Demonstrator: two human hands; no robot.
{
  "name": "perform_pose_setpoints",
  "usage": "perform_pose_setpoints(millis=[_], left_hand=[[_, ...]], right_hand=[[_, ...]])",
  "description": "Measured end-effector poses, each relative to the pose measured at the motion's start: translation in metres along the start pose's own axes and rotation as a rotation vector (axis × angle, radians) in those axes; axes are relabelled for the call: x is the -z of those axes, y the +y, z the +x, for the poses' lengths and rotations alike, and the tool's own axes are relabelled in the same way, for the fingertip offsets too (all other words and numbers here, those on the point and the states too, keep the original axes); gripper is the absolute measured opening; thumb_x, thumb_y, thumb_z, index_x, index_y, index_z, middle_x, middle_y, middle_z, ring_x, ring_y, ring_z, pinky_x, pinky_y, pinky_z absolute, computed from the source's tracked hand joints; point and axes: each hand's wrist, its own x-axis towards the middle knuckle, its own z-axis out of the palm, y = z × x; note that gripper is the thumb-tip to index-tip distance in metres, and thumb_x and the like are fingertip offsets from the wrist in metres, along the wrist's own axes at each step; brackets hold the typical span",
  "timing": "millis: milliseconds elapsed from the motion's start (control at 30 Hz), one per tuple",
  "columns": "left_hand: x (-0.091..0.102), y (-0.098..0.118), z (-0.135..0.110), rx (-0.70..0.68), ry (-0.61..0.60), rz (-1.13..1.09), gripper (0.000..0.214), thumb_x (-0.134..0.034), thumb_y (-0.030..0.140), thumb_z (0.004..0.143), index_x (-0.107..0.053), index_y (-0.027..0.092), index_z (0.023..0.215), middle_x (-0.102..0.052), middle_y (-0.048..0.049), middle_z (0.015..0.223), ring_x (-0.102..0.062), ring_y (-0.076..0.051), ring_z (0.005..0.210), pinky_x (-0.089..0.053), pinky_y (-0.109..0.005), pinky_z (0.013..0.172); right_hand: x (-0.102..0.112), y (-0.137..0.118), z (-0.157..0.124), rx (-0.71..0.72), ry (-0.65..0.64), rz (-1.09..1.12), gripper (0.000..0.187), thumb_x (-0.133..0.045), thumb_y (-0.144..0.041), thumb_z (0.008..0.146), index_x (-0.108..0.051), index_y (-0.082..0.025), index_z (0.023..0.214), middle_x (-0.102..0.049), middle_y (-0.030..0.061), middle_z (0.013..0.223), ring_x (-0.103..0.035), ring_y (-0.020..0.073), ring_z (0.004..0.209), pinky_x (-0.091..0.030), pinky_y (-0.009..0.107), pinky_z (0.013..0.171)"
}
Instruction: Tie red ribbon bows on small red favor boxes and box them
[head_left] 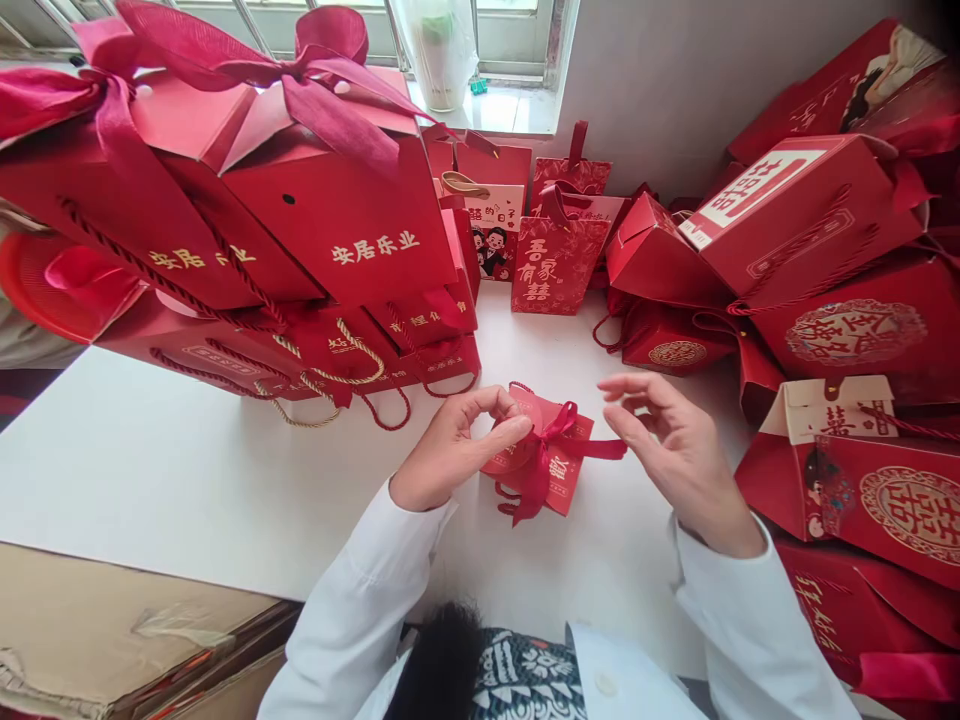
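Quick look at my room: a white wall (645, 100) and a barred window (480, 40) ran behind the far edge of the white tabletop (187, 470), with a plastic bag (442, 55) holding something green on the sill (487, 110). Past the near left edge sat a cardboard box (112, 630). Big red gift boxes (337, 230) with crimson bows were piled up at the far left corner, a heap of red gift bags (855, 335) took up the whole right edge, and a few smaller printed bags (559, 265) stood upright toward the wall. Out in the middle of the table, on its own, lay a small red gift bag (562, 470) with a red ribbon bow (555, 440) and a round red tag (499, 455) on it. My left hand (450, 450) was curled over that tag, fingertips on it, though I can't tell if it was really gripping. My right hand (675, 440) hung loosely open just beside the bow, holding nothing.
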Motion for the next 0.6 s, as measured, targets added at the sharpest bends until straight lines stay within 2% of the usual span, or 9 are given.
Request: perform_pose_setpoints(millis=[100,200,267,467,600], left_hand=[[0.001,0.003,0.0,-0.035,-0.004,0.056,0.022,-0.057,0.032,0.086,-0.051,0.015,0.073,-0.053,0.0018,0.07,-0.046,-0.009,0.065,-0.037,-0.022,0.062],[0.001,0.005,-0.001,-0.064,0.024,0.108,0.023,-0.056,0.033,0.087,-0.052,0.015,0.072,-0.052,0.0022,0.071,-0.046,-0.009,0.065,-0.036,-0.021,0.061],[0.001,0.006,-0.001,-0.048,0.052,0.129,0.025,-0.054,0.035,0.087,-0.052,0.016,0.073,-0.051,0.0028,0.07,-0.045,-0.009,0.064,-0.036,-0.02,0.059],[0.008,0.006,0.0,0.054,0.123,0.203,0.029,-0.056,0.041,0.084,-0.048,0.016,0.07,-0.051,0.0032,0.067,-0.046,-0.009,0.059,-0.033,-0.019,0.052],[0.012,0.007,0.001,0.065,0.105,0.301,0.03,-0.056,0.043,0.084,-0.049,0.017,0.072,-0.051,0.0032,0.067,-0.045,-0.009,0.058,-0.035,-0.02,0.053]], right_hand=[[0.002,0.001,0.021,0.081,-0.245,-0.004,0.021,-0.056,-0.031,0.088,-0.061,-0.024,0.107,-0.059,0.002,0.106,-0.052,0.0136,0.078,-0.042,0.024,0.062],[-0.002,-0.005,0.031,0.168,-0.374,-0.073,0.011,-0.057,-0.027,0.086,-0.066,-0.021,0.089,-0.063,0.0014,0.09,-0.052,0.0133,0.072,-0.041,0.025,0.061],[-0.006,-0.007,0.03,0.171,-0.375,-0.077,0.012,-0.057,-0.025,0.086,-0.066,-0.019,0.081,-0.063,0.0006,0.081,-0.051,0.0124,0.067,-0.04,0.025,0.058],[-0.021,-0.001,0.004,-0.014,-0.244,0.119,0.012,-0.057,-0.026,0.086,-0.061,-0.018,0.079,-0.059,-0.0003,0.073,-0.052,0.0117,0.062,-0.043,0.023,0.054],[-0.026,-0.003,-0.011,0.049,-0.136,0.037,0.01,-0.053,-0.022,0.089,-0.06,-0.02,0.082,-0.059,-0.0013,0.078,-0.054,0.0115,0.066,-0.047,0.023,0.06]])
